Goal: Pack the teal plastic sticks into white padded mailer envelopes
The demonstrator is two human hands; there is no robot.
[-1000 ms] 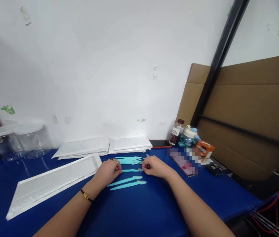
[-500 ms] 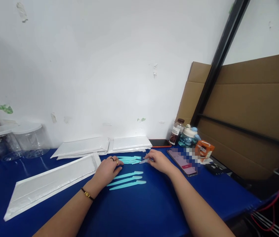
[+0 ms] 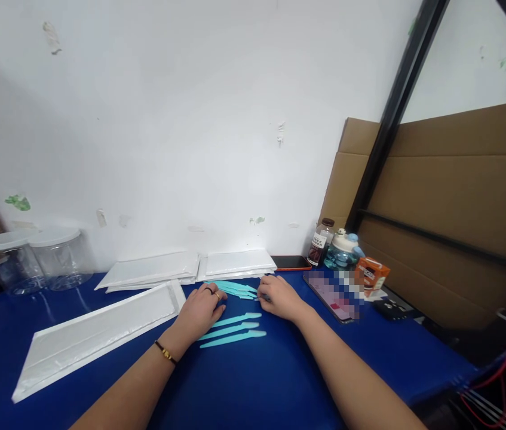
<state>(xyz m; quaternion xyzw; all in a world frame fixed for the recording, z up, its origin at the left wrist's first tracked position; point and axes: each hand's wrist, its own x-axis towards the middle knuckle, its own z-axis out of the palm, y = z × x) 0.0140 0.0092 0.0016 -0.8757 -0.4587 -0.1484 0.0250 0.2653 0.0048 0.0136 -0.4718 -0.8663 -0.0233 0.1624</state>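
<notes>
Razor bunch (image 3: 233, 289) is lying overlapped on the blue table (image 3: 244, 388) between both hands, so uneven pushing from either end could be fanning it wider or sending one sliding. Left hand (image 3: 199, 310) is resting at the handle ends and right hand (image 3: 279, 298) is curling its fingers at the tips; from here I can't tell whether either grip is closed on a razor or just touching. Three-razor row (image 3: 235, 328) is sitting nearer the person, handles close by the left wrist, so a low sweep risks skewing it.
</notes>
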